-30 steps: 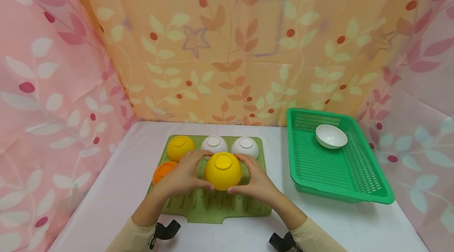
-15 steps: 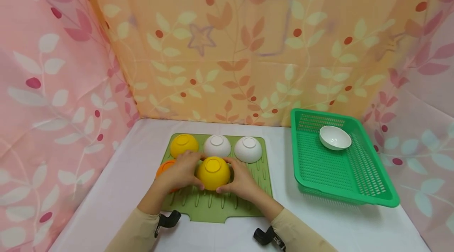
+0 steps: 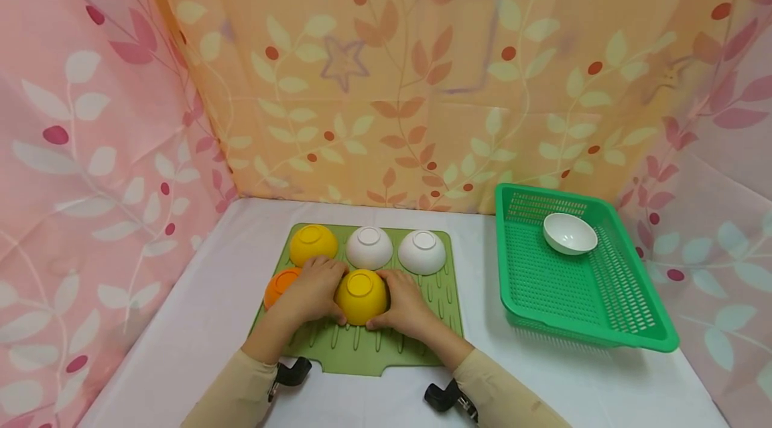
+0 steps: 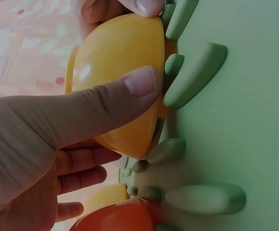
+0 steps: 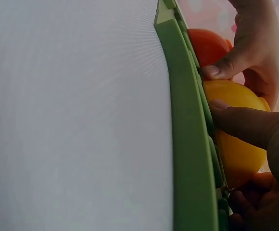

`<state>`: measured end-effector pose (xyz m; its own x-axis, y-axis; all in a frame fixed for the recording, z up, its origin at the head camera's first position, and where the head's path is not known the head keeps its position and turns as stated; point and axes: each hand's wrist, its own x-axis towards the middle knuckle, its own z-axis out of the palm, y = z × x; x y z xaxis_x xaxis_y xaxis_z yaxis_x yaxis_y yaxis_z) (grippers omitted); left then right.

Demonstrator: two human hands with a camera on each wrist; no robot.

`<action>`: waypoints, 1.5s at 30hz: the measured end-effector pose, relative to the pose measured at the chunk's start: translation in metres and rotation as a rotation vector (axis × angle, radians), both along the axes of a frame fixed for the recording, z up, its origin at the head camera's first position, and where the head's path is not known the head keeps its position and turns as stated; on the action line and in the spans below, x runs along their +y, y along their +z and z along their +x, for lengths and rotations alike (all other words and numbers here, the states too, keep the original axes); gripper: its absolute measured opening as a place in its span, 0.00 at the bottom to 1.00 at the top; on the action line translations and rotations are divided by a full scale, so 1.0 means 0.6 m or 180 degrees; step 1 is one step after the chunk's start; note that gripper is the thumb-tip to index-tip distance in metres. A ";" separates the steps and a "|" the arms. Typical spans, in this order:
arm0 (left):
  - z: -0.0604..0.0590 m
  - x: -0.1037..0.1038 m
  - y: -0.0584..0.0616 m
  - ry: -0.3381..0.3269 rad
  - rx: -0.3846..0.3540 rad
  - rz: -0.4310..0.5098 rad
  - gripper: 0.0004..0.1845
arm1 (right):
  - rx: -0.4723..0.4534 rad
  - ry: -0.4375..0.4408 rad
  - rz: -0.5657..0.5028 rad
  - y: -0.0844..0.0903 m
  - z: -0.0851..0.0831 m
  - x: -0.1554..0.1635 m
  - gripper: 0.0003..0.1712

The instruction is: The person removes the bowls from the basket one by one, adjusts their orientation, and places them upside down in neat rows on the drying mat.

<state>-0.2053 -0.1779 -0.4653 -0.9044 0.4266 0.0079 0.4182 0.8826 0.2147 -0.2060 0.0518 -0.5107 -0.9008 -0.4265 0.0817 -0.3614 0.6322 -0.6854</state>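
A yellow bowl [image 3: 362, 299] sits upside down on the ridged green drying mat [image 3: 416, 347], its rim against the ridges in the left wrist view. My left hand [image 3: 315, 291] grips it from the left, thumb near the rim. From the other side my right hand [image 3: 405, 304] holds the same bowl with thumb and fingers. Just left of my left hand is an upturned orange bowl [image 3: 281, 286], partly covered by that hand. Behind stand another yellow bowl [image 3: 313, 246] and two white bowls, one in the middle [image 3: 369, 247] and one at right [image 3: 422, 252], all upside down.
A green plastic basket [image 3: 512, 317] stands at the right of the white-covered table [image 3: 187, 301]. One white bowl [image 3: 569, 235] lies in it, opening upward. Patterned cloth walls [image 3: 386, 80] enclose the table at the back and sides.
Both hands have lowered the yellow bowl and shifted it slightly left, down onto the mat beside the orange bowl. The other bowls have stayed in place; the head view has shifted slightly.
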 end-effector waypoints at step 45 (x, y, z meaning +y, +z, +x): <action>0.001 0.004 0.020 -0.0317 -0.0465 0.1341 0.29 | -0.0081 0.0273 0.0114 0.006 -0.006 0.020 0.55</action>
